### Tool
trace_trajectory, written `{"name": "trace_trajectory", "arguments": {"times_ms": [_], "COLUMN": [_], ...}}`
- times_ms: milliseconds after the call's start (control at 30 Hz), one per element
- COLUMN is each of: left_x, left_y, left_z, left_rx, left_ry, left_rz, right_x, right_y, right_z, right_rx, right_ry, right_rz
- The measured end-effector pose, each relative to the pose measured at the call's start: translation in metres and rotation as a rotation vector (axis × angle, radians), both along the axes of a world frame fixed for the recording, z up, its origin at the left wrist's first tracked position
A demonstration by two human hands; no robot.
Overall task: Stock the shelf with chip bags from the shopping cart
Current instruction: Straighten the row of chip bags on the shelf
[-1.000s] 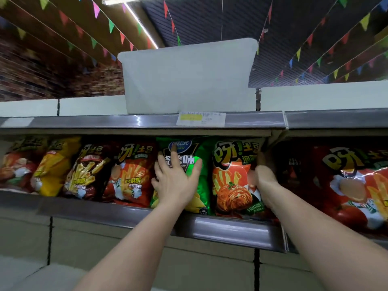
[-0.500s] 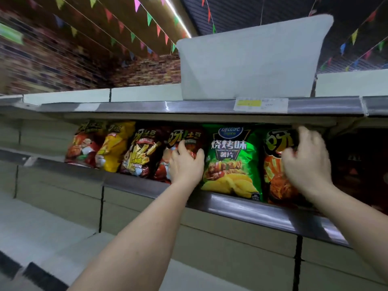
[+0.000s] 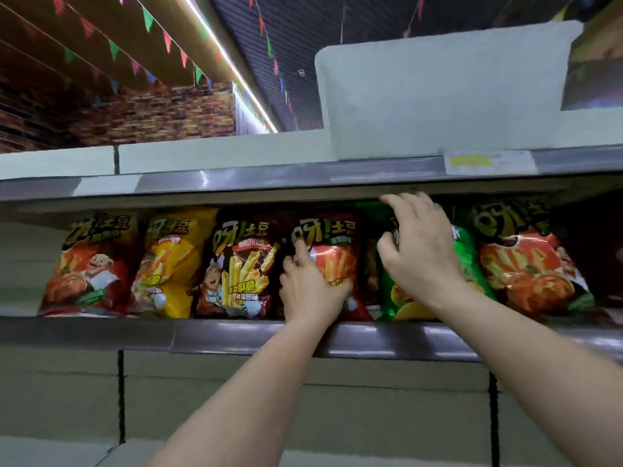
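Six glossy chip bags upright on shelf (image 3: 236, 335); left hand (image 3: 312, 291) grips red-orange bag (image 3: 332, 254), right hand (image 3: 421, 257) grips green bag (image 3: 467, 261).

Shop aisle under a dark ceiling

Coloured pennant strings (image 3: 148, 20) hang beside a long strip light (image 3: 236, 70); a brick wall (image 3: 151, 116) stands behind.

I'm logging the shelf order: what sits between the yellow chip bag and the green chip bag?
In the head view, two bags: a dark brown fries bag, then a red-orange bag gripped by the left hand.
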State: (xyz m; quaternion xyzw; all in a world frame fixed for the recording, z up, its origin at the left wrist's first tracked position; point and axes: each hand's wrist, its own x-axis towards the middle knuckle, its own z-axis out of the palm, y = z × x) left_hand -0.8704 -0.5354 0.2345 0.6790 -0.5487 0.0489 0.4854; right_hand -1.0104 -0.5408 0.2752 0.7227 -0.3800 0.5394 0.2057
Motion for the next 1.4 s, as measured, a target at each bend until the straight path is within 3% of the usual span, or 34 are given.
{"name": "trace_trajectory", "arguments": {"times_ms": [133, 267, 667, 800, 900, 1067, 1167, 1400], "left_x": [0.004, 0.005, 0.011, 0.019, 0.040, 0.107, 0.152, 0.189], "left_y": [0.004, 0.003, 0.015, 0.035, 0.054, 0.075, 0.074, 0.052], "left_z": [-0.006, -0.005, 0.001, 0.004, 0.004, 0.006, 0.006, -0.004], "left_rx": [-0.037, 0.016, 0.126, -0.038, -0.201, -0.305, -0.189, 0.097], "left_ry": [-0.013, -0.067, -0.078, -0.134, -0.136, -0.155, -0.274, -0.420], "left_rz": [-0.066, -0.099, -0.187, -0.200, -0.173, 0.100, 0.256, 0.064], "right_x": [0.000, 0.001, -0.008, -0.002, 0.019, 0.071, 0.108, 0.179], "right_y": [0.002, -0.003, -0.015, -0.004, 0.009, 0.028, 0.037, 0.030], "right_z": [-0.005, -0.011, -0.005, -0.003, -0.010, -0.004, 0.002, -0.003], "right_rx": [0.191, 0.226, 0.340, 0.301, 0.256, 0.269, 0.306, 0.405], "right_ry": [-0.026, 0.038, 0.235, 0.156, 0.108, 0.097, 0.080, 0.013], "right_rz": [-0.155, -0.257, -0.243, -0.270, -0.169, 0.055, 0.111, 0.069]}}
